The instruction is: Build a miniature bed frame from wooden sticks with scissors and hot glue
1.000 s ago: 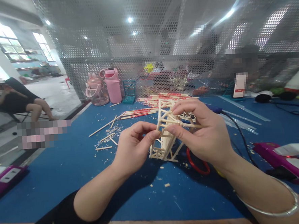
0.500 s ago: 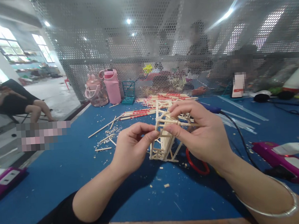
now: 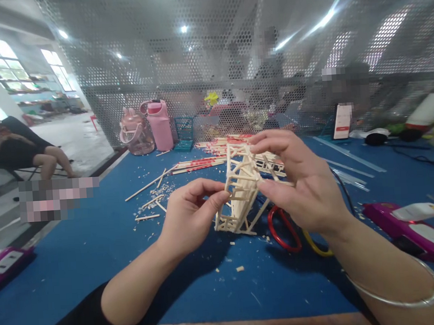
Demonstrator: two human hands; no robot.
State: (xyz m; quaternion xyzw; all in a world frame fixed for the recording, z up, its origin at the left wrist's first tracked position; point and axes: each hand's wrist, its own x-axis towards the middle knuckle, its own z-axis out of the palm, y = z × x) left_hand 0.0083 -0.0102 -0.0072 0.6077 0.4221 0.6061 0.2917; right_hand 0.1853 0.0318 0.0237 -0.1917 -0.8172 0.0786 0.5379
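Observation:
A small frame built of pale wooden sticks (image 3: 244, 200) stands tilted above the blue table, its lower end near the surface. My left hand (image 3: 191, 215) pinches a stick on its left side between thumb and forefinger. At the frame's upper right edge, my right hand (image 3: 301, 182) holds it loosely, thumb at a joint and fingertips at the top corner, with a gap between them. Behind the frame lies a pile of red-marked sticks (image 3: 202, 163). Scissors with a red handle (image 3: 280, 234) and a yellow handle (image 3: 318, 247) lie partly under my right hand.
Loose sticks and crumbs (image 3: 155, 200) litter the blue table (image 3: 110, 286). Two pink bottles (image 3: 160, 126) and a teal stand (image 3: 184, 135) line the perforated screen. Clear strips (image 3: 349, 154), a phone (image 3: 342, 120) and a purple power strip (image 3: 400, 220) are rightward. A seated person (image 3: 21, 150) is far left.
My right thumb and fingers have spread apart and shifted slightly right, showing more of the frame's top and the scissors' handles. My left hand keeps its pinch. The view has shifted slightly.

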